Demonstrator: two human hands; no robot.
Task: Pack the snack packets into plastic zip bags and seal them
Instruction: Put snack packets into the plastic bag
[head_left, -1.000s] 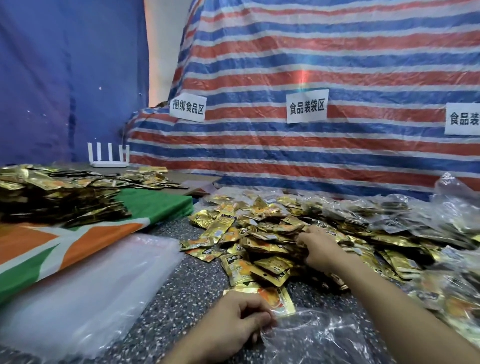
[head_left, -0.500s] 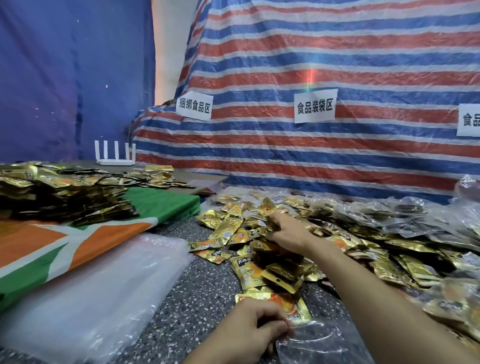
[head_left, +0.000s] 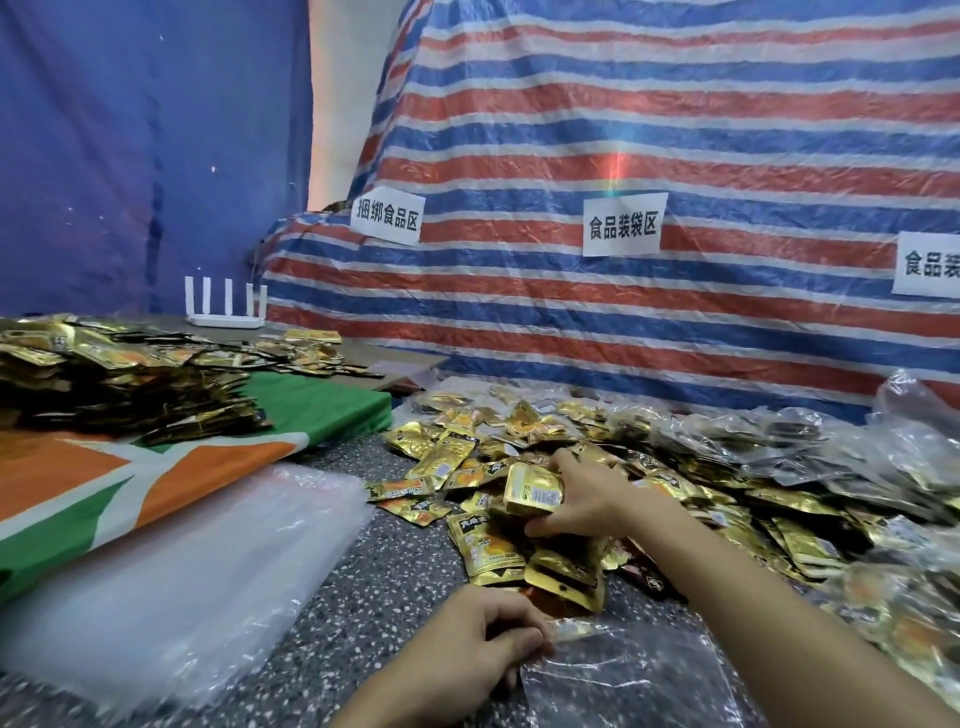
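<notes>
Two holds: right hand (head_left: 589, 496) fingers curled round a snack packet (head_left: 534, 491); left hand (head_left: 475, 642) pinching the zip bag (head_left: 628, 680).

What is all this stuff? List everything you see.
loose snack packets: many, gold, heaped mid-table
raised surface: one, green-orange-white, left
second packet heap: many, gold, on the raised surface
held packet: at least one, gold, gripped at the heap
zip bag: one, clear, near edge
empty bag stack: one, clear, left foreground
filled bags: several, clear, far right
router: one, white, back left
striped tarp: one, red-white-blue, behind
paper signs: three, white, on the striped tarp
blue sheet: one, blue, back left
table: one, speckled grey, underneath
left hand: one, pinching the zip bag
right hand: one, gripping the held packet
</notes>
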